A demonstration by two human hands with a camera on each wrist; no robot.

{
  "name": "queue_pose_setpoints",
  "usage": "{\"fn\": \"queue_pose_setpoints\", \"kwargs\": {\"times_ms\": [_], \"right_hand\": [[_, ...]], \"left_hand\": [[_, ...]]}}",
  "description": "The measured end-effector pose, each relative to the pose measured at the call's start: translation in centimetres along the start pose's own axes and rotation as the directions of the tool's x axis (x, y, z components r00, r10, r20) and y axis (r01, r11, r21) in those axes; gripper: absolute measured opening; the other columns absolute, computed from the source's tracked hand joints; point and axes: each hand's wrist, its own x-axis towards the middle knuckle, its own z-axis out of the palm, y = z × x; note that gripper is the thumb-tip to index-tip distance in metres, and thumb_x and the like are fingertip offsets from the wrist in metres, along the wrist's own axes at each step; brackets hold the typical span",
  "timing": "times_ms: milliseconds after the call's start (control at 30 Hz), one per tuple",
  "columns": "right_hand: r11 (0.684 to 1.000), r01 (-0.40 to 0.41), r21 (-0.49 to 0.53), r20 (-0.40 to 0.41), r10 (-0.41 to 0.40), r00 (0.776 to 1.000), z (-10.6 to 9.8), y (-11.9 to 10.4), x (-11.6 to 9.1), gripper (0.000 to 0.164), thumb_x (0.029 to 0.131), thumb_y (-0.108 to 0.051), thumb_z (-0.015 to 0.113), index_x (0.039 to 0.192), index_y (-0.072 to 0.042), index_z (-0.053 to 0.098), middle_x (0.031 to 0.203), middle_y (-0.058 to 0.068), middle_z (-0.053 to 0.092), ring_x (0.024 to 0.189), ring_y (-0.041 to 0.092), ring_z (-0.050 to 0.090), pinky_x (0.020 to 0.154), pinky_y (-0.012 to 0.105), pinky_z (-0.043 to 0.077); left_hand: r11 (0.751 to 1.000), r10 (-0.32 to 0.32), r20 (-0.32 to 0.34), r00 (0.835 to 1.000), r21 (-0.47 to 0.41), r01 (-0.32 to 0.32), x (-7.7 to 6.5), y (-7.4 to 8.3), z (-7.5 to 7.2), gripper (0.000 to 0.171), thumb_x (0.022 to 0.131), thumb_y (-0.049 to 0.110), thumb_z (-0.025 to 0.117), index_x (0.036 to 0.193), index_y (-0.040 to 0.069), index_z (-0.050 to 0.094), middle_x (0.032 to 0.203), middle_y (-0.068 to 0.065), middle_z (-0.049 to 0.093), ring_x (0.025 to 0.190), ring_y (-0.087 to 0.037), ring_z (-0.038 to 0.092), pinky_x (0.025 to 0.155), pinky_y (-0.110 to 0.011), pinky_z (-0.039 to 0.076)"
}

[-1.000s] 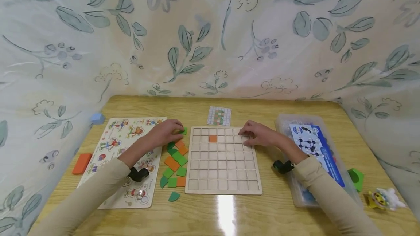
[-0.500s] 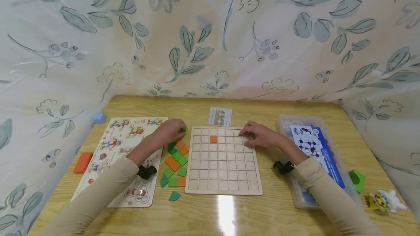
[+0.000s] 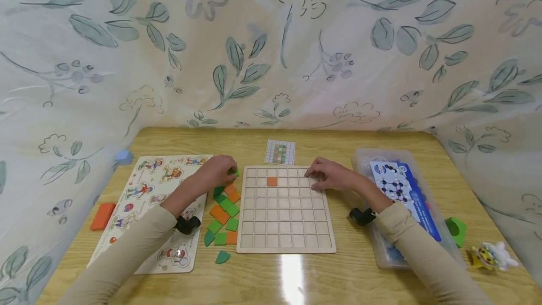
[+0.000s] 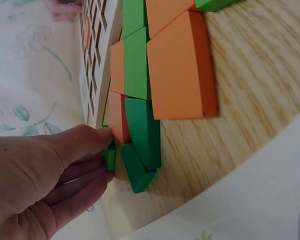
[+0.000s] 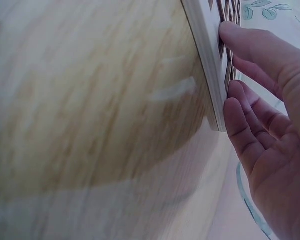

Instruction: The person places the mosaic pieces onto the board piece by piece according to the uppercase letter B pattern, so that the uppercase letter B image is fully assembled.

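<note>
At the upper end of a loose row of tiles, my left hand (image 3: 217,172) pinches a light green tile (image 4: 109,156) between thumb and fingers. Fingers cover most of that tile in the head view. Dark green tiles (image 4: 143,132) and an orange tile (image 4: 176,70) lie beside it. A wooden grid board (image 3: 285,251) lies flat to the right, with one orange square tile (image 3: 272,181) seated in a cell near its top. My right hand (image 3: 332,174) rests at the board's upper right corner, fingers loosely bent, holding nothing.
Behind the board lies a small printed pattern card (image 3: 280,152). A picture puzzle board (image 3: 178,262) is under the left forearm. On the right stands a plastic box (image 3: 387,260) beneath the right forearm, with a green block (image 3: 456,232) and a small toy (image 3: 487,255) beyond.
The left thumb and fingers have come together on the light green tile, covering more of it. The right hand stays at the board's corner. The head view has shifted slightly.
</note>
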Motion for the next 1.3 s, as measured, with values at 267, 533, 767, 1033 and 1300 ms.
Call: {"fn": "queue_pose_setpoints", "kwargs": {"times_ms": [267,533,767,1033,1300], "right_hand": [[1.000,-0.005,-0.019,-0.005,0.004,1.000,-0.3,-0.5,0.1,0.032,0.088,-0.019,0.072,0.118,-0.009,0.066,0.108,0.010,0.053,0.090,0.016,0.050,0.078,0.028,0.045],[1.000,0.002,-0.013,0.009,-0.002,1.000,-0.4,-0.5,0.3,0.033,0.088,-0.018,0.072,0.118,-0.008,0.066,0.107,0.009,0.052,0.090,0.016,0.049,0.077,0.026,0.045],[1.000,-0.003,-0.019,0.005,0.003,1.000,-0.2,-0.2,0.2,0.032,0.087,-0.019,0.072,0.117,-0.009,0.066,0.106,0.009,0.052,0.089,0.016,0.049,0.077,0.027,0.044],[1.000,0.003,-0.023,0.013,-0.002,1.000,-0.3,-0.1,0.1,0.032,0.088,-0.019,0.072,0.118,-0.008,0.066,0.107,0.009,0.052,0.089,0.015,0.049,0.076,0.027,0.045],[1.000,0.000,-0.004,0.002,0.000,1.000,0.0,0.0,0.2,0.032,0.087,-0.019,0.073,0.117,-0.009,0.066,0.106,0.009,0.053,0.089,0.016,0.050,0.076,0.025,0.045]], "left_hand": [[1.000,0.012,-0.044,0.999,-0.015,-0.013,-0.3,-0.2,0.0,0.009,0.088,0.012,0.068,0.094,0.007,0.072,0.094,-0.007,0.068,0.075,-0.015,0.055,0.069,-0.032,0.048],[0.999,0.044,-0.083,0.996,-0.008,-0.045,-0.6,-0.3,0.1,0.023,0.090,0.013,0.066,0.111,0.008,0.071,0.095,-0.010,0.063,0.069,-0.014,0.046,0.060,-0.025,0.039],[0.994,0.073,-0.077,0.994,-0.072,-0.079,0.5,1.5,0.0,0.020,0.093,0.014,0.063,0.110,0.009,0.071,0.093,-0.008,0.057,0.071,-0.014,0.042,0.062,-0.025,0.037],[0.969,0.222,-0.089,0.971,-0.088,-0.230,2.3,5.0,0.6,0.018,0.092,0.013,0.065,0.109,0.009,0.071,0.094,-0.006,0.058,0.075,-0.013,0.045,0.066,-0.023,0.040],[0.950,0.312,-0.055,0.948,0.012,-0.312,4.7,7.8,2.1,0.017,0.091,0.015,0.067,0.106,0.011,0.072,0.097,-0.006,0.059,0.081,-0.016,0.050,0.072,-0.026,0.045]]}}
